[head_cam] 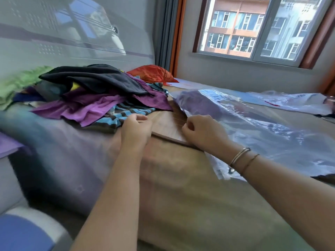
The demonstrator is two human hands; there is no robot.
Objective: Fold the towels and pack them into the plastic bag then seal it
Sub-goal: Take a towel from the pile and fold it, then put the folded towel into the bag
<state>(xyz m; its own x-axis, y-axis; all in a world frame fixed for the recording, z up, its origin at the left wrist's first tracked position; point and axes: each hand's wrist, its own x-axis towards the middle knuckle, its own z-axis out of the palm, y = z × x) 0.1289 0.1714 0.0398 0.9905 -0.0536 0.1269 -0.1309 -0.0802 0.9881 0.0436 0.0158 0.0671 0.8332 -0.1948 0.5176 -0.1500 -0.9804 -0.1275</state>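
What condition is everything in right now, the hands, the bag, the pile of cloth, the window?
Left hand: fingers curled, resting at the edge of the striped cloth; whether it holds anything is unclear.
Right hand: pinching the near edge of the plastic bag.
Plastic bag: lying flat, purple towel inside; seal cannot be judged.
Cloth pile: unfolded, heaped loosely.
Second plastic bag: flat, apparently empty.
Window: appears closed.
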